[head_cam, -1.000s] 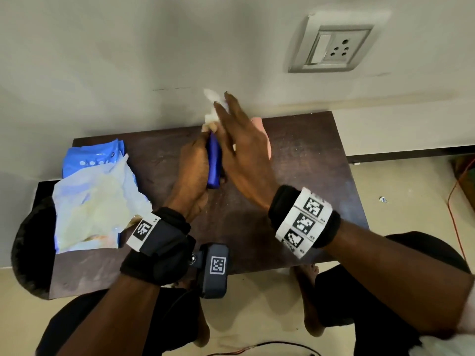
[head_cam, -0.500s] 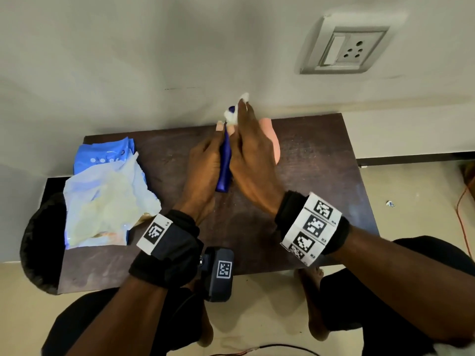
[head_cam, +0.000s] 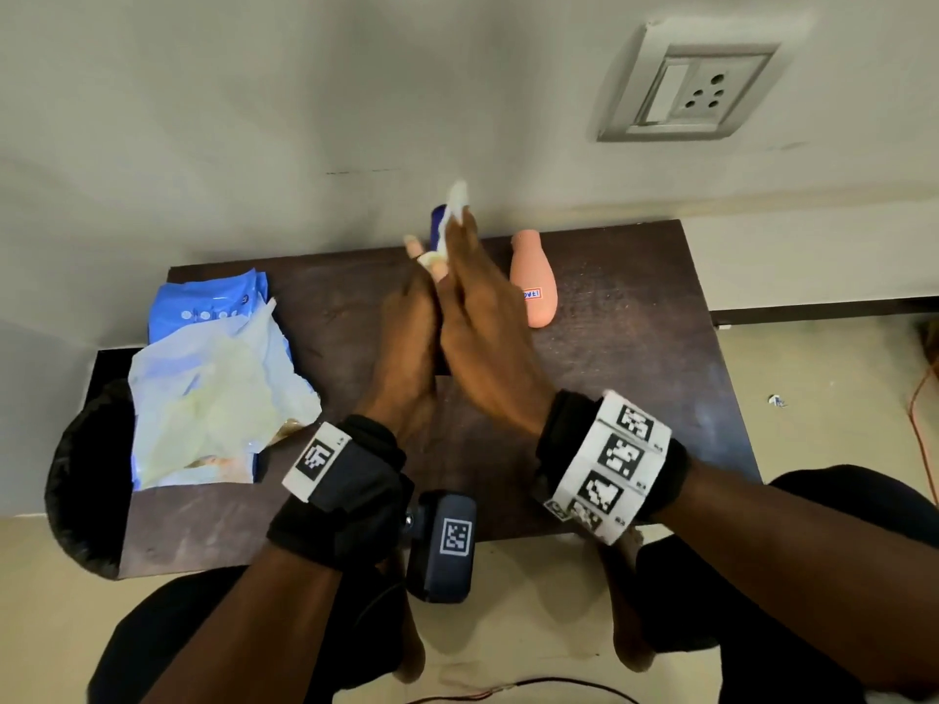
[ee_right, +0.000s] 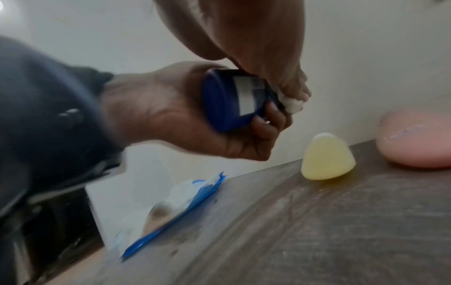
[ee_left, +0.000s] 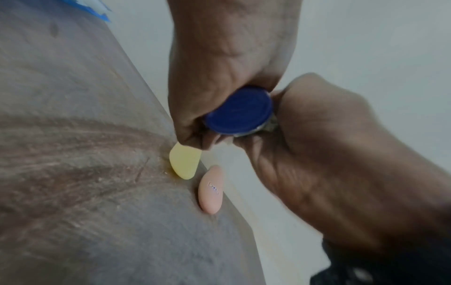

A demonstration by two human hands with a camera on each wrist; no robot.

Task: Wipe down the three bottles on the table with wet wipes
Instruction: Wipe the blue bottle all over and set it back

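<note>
My left hand (head_cam: pixel 411 322) grips a dark blue bottle (head_cam: pixel 438 223) above the table, fingers curled round its lower body (ee_right: pixel 231 100); its round base (ee_left: pixel 240 110) faces the left wrist camera. My right hand (head_cam: pixel 482 322) holds a white wet wipe (head_cam: pixel 457 198) against the bottle's upper part, with the wipe (ee_right: pixel 292 105) bunched under its fingertips. A pink bottle (head_cam: pixel 533 287) lies on the table just right of my hands. Beside the pink bottle (ee_right: pixel 417 140), near the wall, lies a yellow bottle (ee_right: pixel 327 158); my hands hide it in the head view.
The dark wooden table (head_cam: pixel 635 322) stands against a white wall. A blue wet-wipe pack (head_cam: pixel 208 307) with its flap open lies at the table's left end, next to a black object (head_cam: pixel 81 480). A wall socket (head_cam: pixel 691 88) sits up on the right.
The right hand slid the wipe up along the blue bottle towards its top. Both hands shifted slightly left, so the pink bottle now shows in full.
</note>
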